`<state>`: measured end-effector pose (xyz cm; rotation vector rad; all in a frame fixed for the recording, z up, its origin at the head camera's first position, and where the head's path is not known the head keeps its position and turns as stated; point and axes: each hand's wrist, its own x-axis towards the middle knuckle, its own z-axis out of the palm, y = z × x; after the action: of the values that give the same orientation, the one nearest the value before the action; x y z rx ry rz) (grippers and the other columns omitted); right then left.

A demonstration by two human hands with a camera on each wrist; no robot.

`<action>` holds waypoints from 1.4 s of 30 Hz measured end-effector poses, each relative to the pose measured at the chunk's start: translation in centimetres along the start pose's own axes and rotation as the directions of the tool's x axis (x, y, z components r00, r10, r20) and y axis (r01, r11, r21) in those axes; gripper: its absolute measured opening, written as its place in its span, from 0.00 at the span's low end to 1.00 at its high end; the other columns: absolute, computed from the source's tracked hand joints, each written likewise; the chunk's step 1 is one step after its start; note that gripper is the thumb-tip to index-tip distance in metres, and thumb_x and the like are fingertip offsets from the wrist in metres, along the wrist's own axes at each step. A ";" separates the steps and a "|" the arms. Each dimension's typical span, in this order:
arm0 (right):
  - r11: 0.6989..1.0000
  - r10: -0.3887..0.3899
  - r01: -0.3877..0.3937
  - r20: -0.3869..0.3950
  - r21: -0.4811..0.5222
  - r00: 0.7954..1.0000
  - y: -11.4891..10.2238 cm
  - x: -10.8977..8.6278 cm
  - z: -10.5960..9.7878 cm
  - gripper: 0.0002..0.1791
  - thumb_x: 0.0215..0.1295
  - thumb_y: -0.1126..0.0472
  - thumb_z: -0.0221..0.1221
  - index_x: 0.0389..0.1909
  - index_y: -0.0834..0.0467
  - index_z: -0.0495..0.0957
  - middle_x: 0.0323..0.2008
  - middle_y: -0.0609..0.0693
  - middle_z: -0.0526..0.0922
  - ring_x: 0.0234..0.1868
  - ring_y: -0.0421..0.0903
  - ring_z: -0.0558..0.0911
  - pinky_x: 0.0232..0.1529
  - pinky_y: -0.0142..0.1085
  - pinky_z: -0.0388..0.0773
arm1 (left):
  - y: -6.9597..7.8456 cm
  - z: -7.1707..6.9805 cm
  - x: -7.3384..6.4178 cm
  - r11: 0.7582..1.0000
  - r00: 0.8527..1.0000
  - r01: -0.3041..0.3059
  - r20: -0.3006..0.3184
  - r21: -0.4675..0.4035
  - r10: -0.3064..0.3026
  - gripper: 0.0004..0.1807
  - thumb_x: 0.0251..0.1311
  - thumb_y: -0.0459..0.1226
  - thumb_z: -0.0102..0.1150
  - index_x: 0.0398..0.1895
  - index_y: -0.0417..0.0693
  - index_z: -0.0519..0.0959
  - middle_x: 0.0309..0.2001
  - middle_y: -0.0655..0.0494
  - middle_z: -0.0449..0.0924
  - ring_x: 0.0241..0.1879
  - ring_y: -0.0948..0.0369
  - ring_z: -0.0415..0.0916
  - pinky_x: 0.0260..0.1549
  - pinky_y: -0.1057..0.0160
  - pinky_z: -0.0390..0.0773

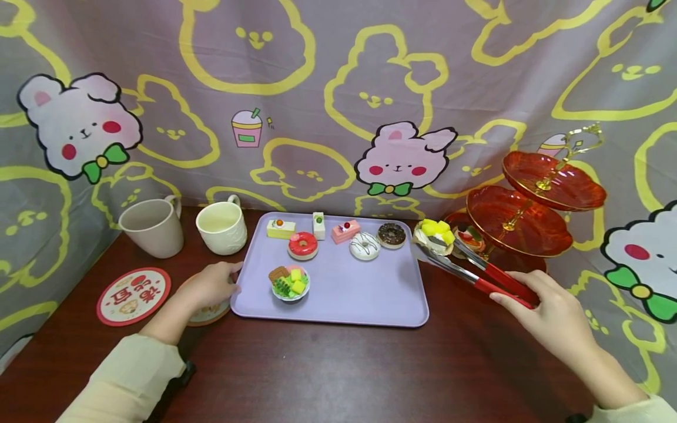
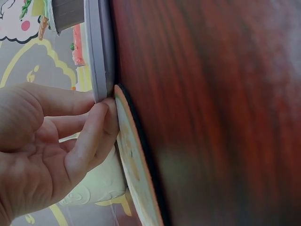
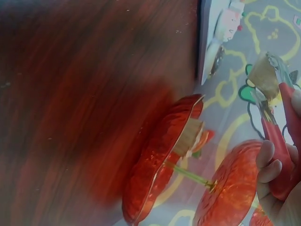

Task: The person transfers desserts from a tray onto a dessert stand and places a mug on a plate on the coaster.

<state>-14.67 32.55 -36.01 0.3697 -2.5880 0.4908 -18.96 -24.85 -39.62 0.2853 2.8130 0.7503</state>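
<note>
My left hand pinches the left rim of a lilac tray; in the left wrist view the thumb and fingers meet at its edge. Red-handled metal tongs are in the grip of my right hand. Between their tips is a small tart topped with yellow fruit cubes, raised near the tray's back right corner. Another tart, with red topping, sits on the bottom tier of the red tiered stand. On the tray are a red donut, a white donut and a chocolate donut.
Small cake slices line the tray's back, and a bowl of green and yellow food stands at its front left. A grey mug, a cream cup and a round red-rimmed coaster are at left. Behind hangs a patterned curtain.
</note>
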 end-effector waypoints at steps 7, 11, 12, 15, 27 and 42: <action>0.999 0.035 -0.035 -0.017 -0.009 0.999 1.0 -1.0 -0.4 0.29 0.47 0.54 0.80 0.48 0.62 0.83 0.37 0.57 0.81 0.30 0.53 0.75 0.25 0.40 0.69 | -0.1 0.0 0.1 1.000 1.000 -0.001 -0.001 0.008 0.001 0.32 0.58 0.27 0.62 0.64 0.17 0.68 0.35 0.43 0.80 0.35 0.50 0.76 0.38 0.51 0.77; 0.996 0.079 -0.079 0.007 -0.030 0.997 1.6 -1.7 -0.6 0.30 0.48 0.51 0.79 0.49 0.63 0.83 0.35 0.56 0.80 0.28 0.48 0.72 0.23 0.38 0.66 | -0.1 0.1 0.2 1.000 1.000 0.009 0.006 0.004 -0.009 0.32 0.58 0.27 0.62 0.65 0.18 0.68 0.35 0.43 0.81 0.36 0.49 0.75 0.39 0.50 0.77; 0.996 0.085 -0.085 0.008 -0.035 0.996 1.8 -1.8 -0.7 0.30 0.48 0.51 0.79 0.49 0.63 0.83 0.35 0.56 0.79 0.27 0.47 0.72 0.22 0.37 0.66 | -0.2 0.1 0.2 1.000 1.000 0.010 0.008 0.003 -0.010 0.32 0.59 0.27 0.62 0.65 0.18 0.68 0.35 0.42 0.81 0.36 0.49 0.75 0.39 0.50 0.77; 0.994 0.098 -0.097 0.011 -0.050 0.995 2.2 -2.2 -0.7 0.30 0.48 0.50 0.79 0.49 0.63 0.83 0.35 0.56 0.79 0.26 0.47 0.72 0.22 0.37 0.66 | -0.3 0.1 0.2 1.000 1.000 0.012 0.009 0.001 -0.012 0.32 0.59 0.27 0.63 0.65 0.18 0.68 0.36 0.41 0.81 0.36 0.49 0.75 0.39 0.49 0.77; 0.987 0.138 -0.137 -0.001 -0.085 0.990 3.6 -3.6 -0.9 0.31 0.48 0.51 0.79 0.47 0.66 0.82 0.37 0.63 0.80 0.32 0.60 0.78 0.24 0.46 0.71 | -0.3 0.0 0.1 1.000 1.000 0.010 0.006 -0.013 -0.010 0.32 0.58 0.27 0.62 0.65 0.17 0.68 0.35 0.42 0.81 0.34 0.51 0.75 0.35 0.54 0.76; 0.959 0.242 -0.232 0.039 -0.165 0.970 4.8 -4.8 -1.3 0.32 0.52 0.47 0.77 0.47 0.68 0.80 0.39 0.67 0.78 0.34 0.61 0.76 0.27 0.49 0.75 | -0.2 0.1 0.1 1.000 1.000 0.015 0.013 -0.026 -0.014 0.32 0.59 0.27 0.62 0.65 0.18 0.67 0.33 0.45 0.79 0.31 0.53 0.75 0.30 0.58 0.75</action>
<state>-11.71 38.18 -38.62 0.0185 -2.7212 0.3544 -19.03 -24.95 -39.80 0.2642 2.7884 0.7789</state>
